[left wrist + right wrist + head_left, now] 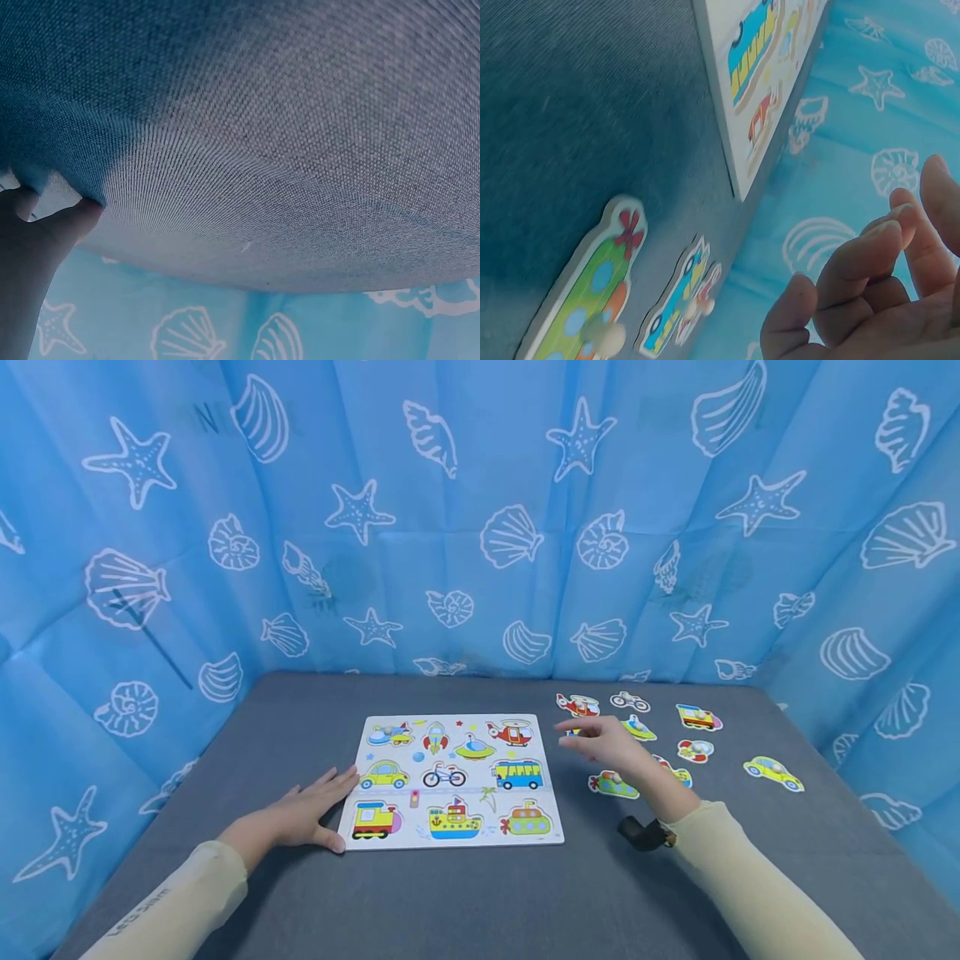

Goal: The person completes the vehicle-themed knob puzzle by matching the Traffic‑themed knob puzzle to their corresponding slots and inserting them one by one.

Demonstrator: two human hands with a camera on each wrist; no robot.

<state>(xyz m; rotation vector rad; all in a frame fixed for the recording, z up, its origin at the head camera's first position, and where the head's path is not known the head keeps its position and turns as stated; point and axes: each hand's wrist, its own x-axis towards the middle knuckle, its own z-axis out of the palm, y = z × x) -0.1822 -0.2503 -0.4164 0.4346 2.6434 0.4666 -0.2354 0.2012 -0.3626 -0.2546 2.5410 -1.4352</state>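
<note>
A white puzzle board (468, 789) printed with vehicles lies flat on the table. My left hand (311, 810) rests at the board's left edge, fingers spread and thumb near the lower corner; the left wrist view shows only part of that hand (37, 240). Above the loose pieces hovers my right hand (603, 743), fingers loosely bent and holding nothing in the right wrist view. Below it lie a submarine piece (585, 292) and a bus piece (676, 296), both with knobs visible or partly so. The head view shows the bus mostly hidden behind the hand.
Knobbed pieces lie on the right: helicopter (577, 705), bicycle (630, 702), flying saucer (639, 728), train (699, 717), rocket (695, 751) and car (774, 773). The right forearm partly hides another piece (678, 774). A blue shell-print curtain (480, 468) surrounds the grey table (480, 902).
</note>
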